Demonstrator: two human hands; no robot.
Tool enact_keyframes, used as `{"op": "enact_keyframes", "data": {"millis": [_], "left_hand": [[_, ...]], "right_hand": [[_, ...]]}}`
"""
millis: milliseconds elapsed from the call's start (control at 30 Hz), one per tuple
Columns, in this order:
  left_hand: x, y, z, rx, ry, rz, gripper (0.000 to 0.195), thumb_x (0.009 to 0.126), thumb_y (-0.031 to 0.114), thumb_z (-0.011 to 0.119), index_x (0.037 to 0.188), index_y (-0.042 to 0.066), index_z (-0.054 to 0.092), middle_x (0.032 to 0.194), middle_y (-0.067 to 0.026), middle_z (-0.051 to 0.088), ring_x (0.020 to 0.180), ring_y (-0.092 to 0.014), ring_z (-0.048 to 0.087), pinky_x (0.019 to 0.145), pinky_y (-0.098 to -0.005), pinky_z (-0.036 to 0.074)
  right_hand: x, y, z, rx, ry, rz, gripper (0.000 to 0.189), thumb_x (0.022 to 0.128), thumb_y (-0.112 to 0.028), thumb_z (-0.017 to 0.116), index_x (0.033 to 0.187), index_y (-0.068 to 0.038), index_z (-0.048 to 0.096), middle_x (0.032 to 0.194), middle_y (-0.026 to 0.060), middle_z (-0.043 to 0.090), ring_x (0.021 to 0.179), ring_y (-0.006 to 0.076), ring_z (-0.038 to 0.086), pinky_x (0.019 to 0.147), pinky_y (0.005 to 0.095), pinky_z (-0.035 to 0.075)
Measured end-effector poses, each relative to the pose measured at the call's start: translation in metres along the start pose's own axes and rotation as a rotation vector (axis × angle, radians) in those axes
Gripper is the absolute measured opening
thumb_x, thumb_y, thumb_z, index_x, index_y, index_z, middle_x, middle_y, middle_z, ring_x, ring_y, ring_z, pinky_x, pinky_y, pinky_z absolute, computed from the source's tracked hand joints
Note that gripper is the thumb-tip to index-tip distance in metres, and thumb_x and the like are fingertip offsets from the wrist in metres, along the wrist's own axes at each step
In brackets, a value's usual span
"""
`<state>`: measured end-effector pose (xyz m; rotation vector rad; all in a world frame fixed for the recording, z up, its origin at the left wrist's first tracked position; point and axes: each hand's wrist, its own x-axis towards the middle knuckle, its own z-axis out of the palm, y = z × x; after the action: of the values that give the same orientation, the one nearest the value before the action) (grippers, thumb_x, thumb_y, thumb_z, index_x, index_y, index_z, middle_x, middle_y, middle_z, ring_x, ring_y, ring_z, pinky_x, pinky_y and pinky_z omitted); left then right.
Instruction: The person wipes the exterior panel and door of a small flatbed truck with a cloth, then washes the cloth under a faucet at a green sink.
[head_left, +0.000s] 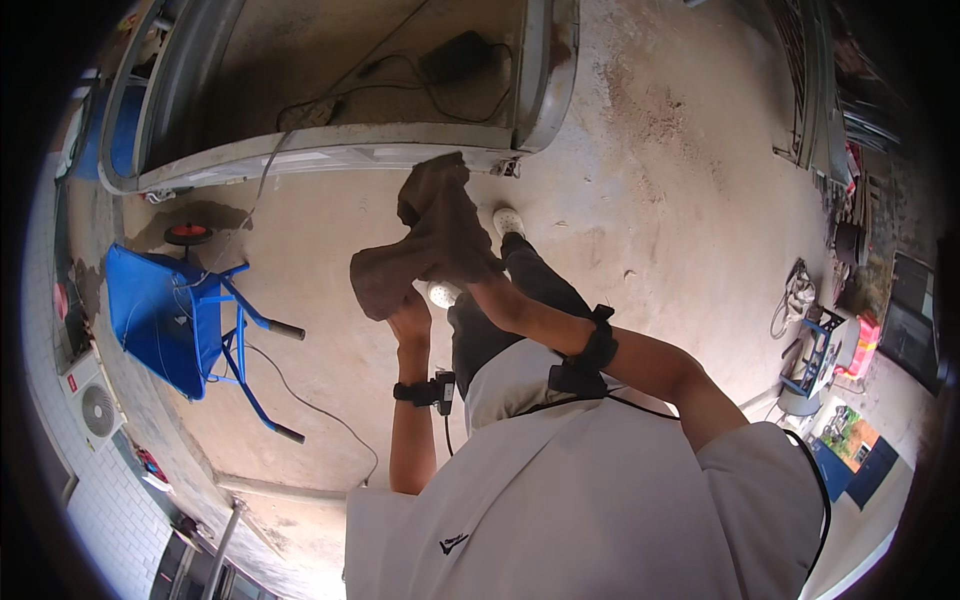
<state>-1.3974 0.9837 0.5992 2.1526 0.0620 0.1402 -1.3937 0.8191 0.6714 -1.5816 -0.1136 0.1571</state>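
Note:
A crumpled dark brown cloth (442, 232) hangs between my two hands, above the concrete floor and near a metal frame. My left hand (410, 319) is at the lower left end of the cloth, its fingers partly hidden by the fabric and gripping it. My right hand (487, 285) reaches in from the right and is mostly covered by the cloth, so its fingers do not show. Both wrists wear black straps with small devices.
A pale metal frame (330, 142) crosses the top, with cables and a black device (456, 56) inside it. A blue wheelbarrow (161, 322) stands at left. Cables trail over the floor. An outdoor air-conditioner unit (96, 401) is at far left; metal racks (806, 97) stand at right.

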Motion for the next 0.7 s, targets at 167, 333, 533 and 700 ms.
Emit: {"op": "enact_keyframes", "data": {"millis": [167, 333, 533, 700], "left_hand": [[0.001, 0.005, 0.024, -0.029, -0.013, 0.273, 0.031, 0.086, 0.003, 0.056, 0.116, -0.002, 0.058, 0.122, -0.0183, 0.058, 0.112, -0.035, 0.055, 0.098, -0.0411, 0.041], [-0.019, 0.043, 0.062, -0.143, -0.396, 0.544, 0.029, 0.088, -0.001, 0.047, 0.115, -0.003, 0.059, 0.115, -0.0161, 0.062, 0.110, -0.030, 0.056, 0.101, -0.0385, 0.038], [-0.031, 0.121, 0.185, -0.024, -0.431, 0.413, 0.033, 0.081, 0.003, 0.045, 0.108, -0.002, 0.064, 0.110, -0.0170, 0.065, 0.113, -0.035, 0.056, 0.102, -0.0426, 0.037], [-0.012, 0.220, 0.290, -0.015, -0.427, 0.057, 0.034, 0.076, -0.002, 0.053, 0.109, 0.001, 0.064, 0.116, -0.0201, 0.061, 0.113, -0.041, 0.052, 0.102, -0.0466, 0.037]], "right_hand": [[-0.012, -0.018, -0.055, 0.259, 0.206, 0.398, 0.044, 0.100, -0.038, 0.036, 0.130, -0.005, 0.041, 0.106, 0.0084, 0.051, 0.092, 0.0171, 0.048, 0.079, 0.0323, 0.043], [-0.045, 0.034, -0.152, 0.214, 0.499, 0.178, 0.039, 0.100, -0.033, 0.038, 0.126, -0.004, 0.042, 0.104, 0.0076, 0.050, 0.095, 0.0168, 0.048, 0.081, 0.0318, 0.043], [-0.050, 0.042, -0.270, 1.216, 0.536, 0.393, 0.047, 0.098, -0.038, 0.044, 0.134, -0.008, 0.039, 0.126, 0.0024, 0.050, 0.116, 0.0145, 0.048, 0.097, 0.0316, 0.040], [-0.044, 0.138, -0.329, 1.193, 0.431, 0.480, 0.050, 0.100, -0.034, 0.043, 0.141, -0.006, 0.033, 0.134, 0.0039, 0.043, 0.120, 0.0140, 0.042, 0.102, 0.0296, 0.034]]}}
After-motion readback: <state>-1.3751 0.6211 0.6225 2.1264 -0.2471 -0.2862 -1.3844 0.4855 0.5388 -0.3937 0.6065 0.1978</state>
